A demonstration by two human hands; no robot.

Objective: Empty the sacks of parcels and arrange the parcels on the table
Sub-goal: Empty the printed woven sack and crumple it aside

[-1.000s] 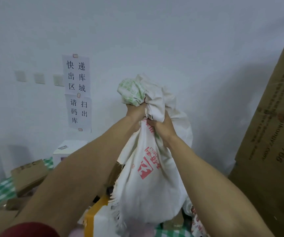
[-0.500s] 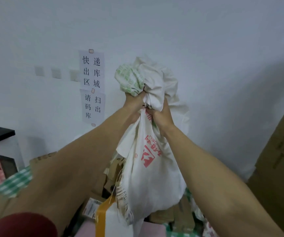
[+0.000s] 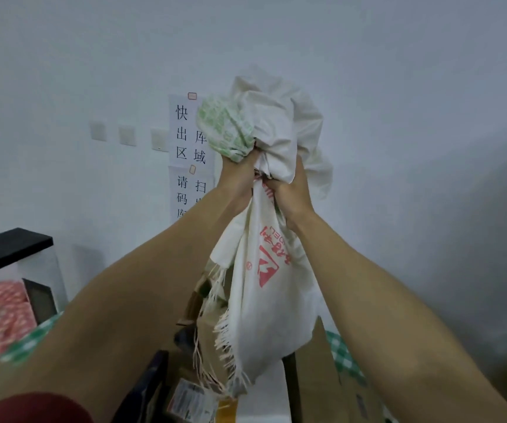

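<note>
A white woven sack (image 3: 264, 303) with red print hangs upside down in front of me, its frayed open mouth at the bottom. My left hand (image 3: 236, 181) and my right hand (image 3: 291, 193) grip its bunched upper end side by side, held high against the wall. Crumpled cloth with green print (image 3: 224, 129) bulges above my hands. Below the sack lie parcels: a brown cardboard box (image 3: 316, 370), a labelled packet (image 3: 191, 398) and a dark flat parcel (image 3: 148, 389), on a green checked tablecloth (image 3: 342, 352).
Paper signs (image 3: 185, 132) with Chinese characters hang on the white wall beside three wall switches (image 3: 127, 135). At the left stand a black shelf edge (image 3: 7, 248) and a red-and-white striped bundle (image 3: 4, 315). A red sleeve (image 3: 32, 407) covers my left upper arm.
The view has swung left and down: the big cardboard box on the right left the frame, and the black shelf and striped bundle came in. Both hands keep their grip; more parcels show beneath.
</note>
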